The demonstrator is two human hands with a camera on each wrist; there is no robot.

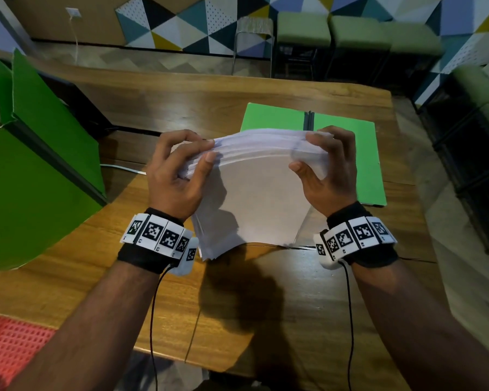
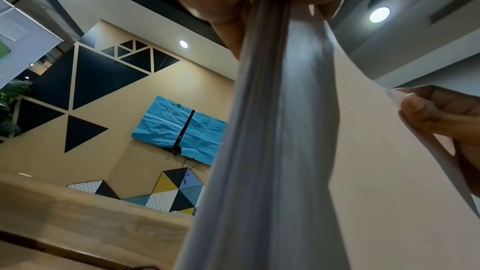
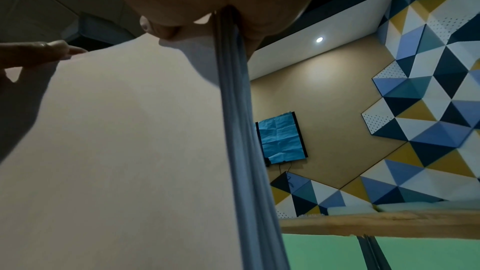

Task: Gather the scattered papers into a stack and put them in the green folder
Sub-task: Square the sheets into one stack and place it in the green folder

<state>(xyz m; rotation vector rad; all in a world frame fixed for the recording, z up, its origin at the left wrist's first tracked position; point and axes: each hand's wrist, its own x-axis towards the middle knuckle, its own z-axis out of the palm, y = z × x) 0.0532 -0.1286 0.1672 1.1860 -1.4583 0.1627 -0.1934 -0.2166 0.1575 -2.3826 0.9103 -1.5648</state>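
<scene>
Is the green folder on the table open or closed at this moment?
Open. The green folder lies spread flat on the table, its dark spine in the middle, behind the paper stack held in both hands.

- The stack of papers (image 1: pixel 254 193) stood on its lower edge on the bench (image 1: pixel 294 306), held at its upper corners between the left hand (image 1: pixel 175 170) and the right hand (image 1: pixel 328 167).
- The open folder (image 1: pixel 350 153) lay flat on the bench just behind the stack, reaching out to its right.
- A standing board (image 1: pixel 40 153) stood at the bench's left, well apart from the folder.
</scene>
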